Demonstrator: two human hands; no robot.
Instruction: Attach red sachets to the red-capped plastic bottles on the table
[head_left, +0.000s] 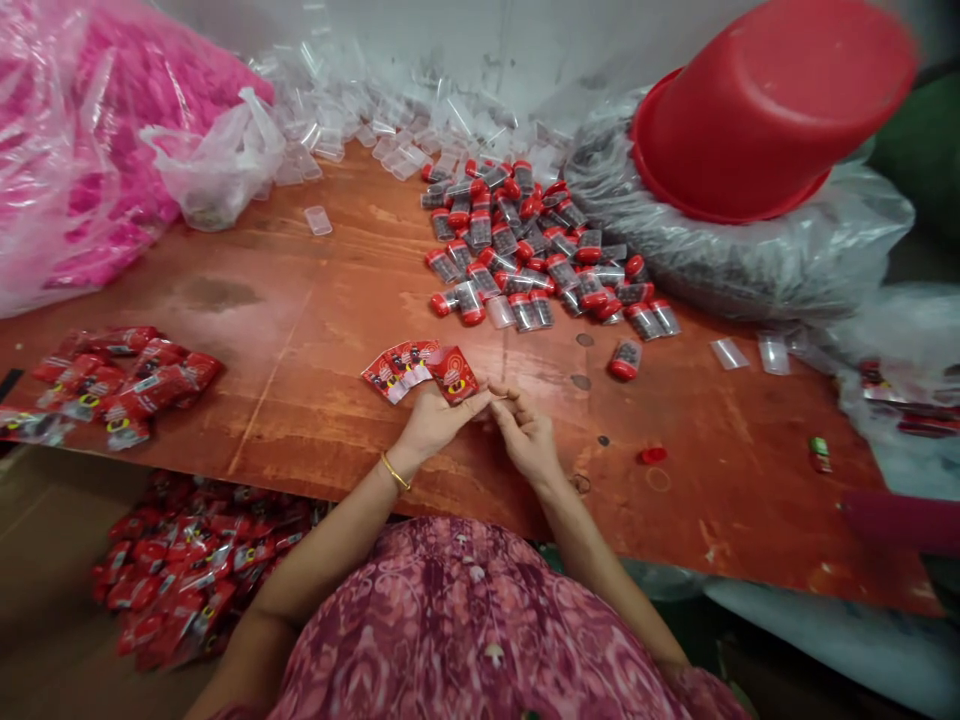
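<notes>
My left hand is closed on a fanned stack of small red printed packets near the front edge of the brown wooden table. My right hand pinches at the edge of the nearest packet, fingers pressed together beside my left fingertips. A heap of small clear vials with red caps lies on the table behind my hands. One vial lies apart to the right.
Filled red packets lie at the table's left and more in a pile below. Empty clear vials line the back. A pink bag stands left; an upturned red basin rests on a grey sack.
</notes>
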